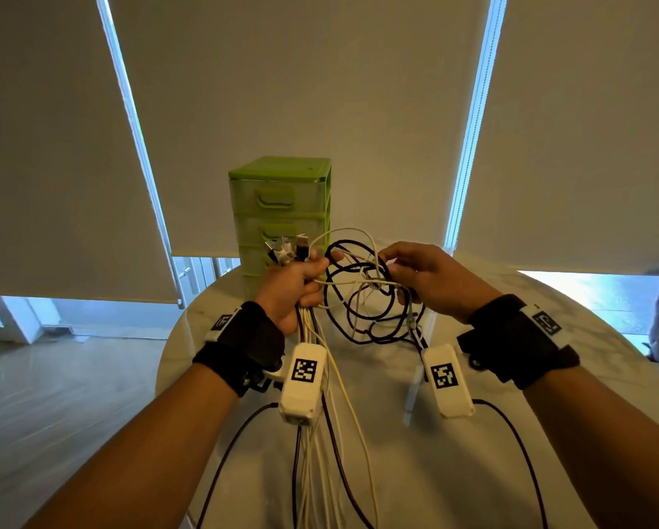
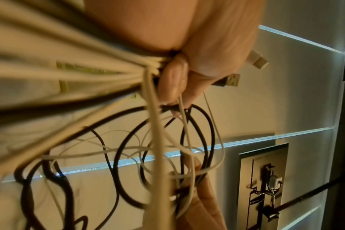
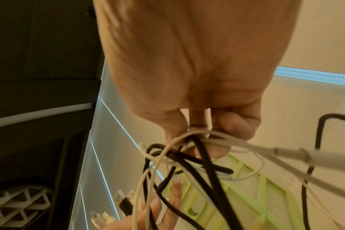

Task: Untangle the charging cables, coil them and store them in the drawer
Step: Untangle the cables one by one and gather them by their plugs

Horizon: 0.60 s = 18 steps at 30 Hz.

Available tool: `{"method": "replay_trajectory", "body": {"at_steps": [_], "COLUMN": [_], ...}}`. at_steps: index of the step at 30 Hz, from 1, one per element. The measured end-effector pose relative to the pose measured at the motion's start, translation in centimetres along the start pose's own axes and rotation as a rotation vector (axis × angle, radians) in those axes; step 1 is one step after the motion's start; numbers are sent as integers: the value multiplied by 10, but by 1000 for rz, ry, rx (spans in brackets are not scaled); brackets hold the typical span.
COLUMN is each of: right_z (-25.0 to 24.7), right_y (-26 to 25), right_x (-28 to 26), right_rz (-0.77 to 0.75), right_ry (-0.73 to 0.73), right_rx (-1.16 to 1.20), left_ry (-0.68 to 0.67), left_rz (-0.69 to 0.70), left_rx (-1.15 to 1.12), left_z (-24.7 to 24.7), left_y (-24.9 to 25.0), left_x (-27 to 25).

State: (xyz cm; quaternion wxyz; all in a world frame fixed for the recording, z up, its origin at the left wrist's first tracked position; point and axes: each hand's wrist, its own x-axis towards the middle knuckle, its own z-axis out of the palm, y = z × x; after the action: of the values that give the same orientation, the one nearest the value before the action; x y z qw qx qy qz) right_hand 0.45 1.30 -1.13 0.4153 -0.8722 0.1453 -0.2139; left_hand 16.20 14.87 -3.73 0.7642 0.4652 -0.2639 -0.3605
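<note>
— Gripping of the cable bundle point(image 1: 309, 322) is done by the left hand point(image 1: 293, 288), fist closed round it above the round marble table point(image 1: 511, 337); USB plugs point(image 1: 286, 250) stick up out of the fist, and white and black leads hang down toward the viewer.

— And the right hand point(image 1: 431, 276)?

— A tangle of black and white cable loops point(image 1: 366, 295) is pinched by its curled fingertips point(image 3: 234, 124), level with the left hand and just beside it.

— Where is the drawer kept?

— A green plastic drawer unit point(image 1: 280, 208) is stood on the table behind the hands, its visible drawers pushed in.
</note>
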Motion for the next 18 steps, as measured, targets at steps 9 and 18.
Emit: {"method": "replay_trajectory", "body": {"at_steps": [9, 18], "right_z": [-2, -1], "right_y": [-3, -8], "right_x": [-4, -7], "right_rz": [2, -39], "right_ry": [-24, 36], "right_rx": [11, -57], "left_ry": [107, 147], "left_rz": [11, 39], "left_rx": [194, 242], "left_z": [10, 12], "left_y": [-5, -3], "left_x": [-5, -9]}}
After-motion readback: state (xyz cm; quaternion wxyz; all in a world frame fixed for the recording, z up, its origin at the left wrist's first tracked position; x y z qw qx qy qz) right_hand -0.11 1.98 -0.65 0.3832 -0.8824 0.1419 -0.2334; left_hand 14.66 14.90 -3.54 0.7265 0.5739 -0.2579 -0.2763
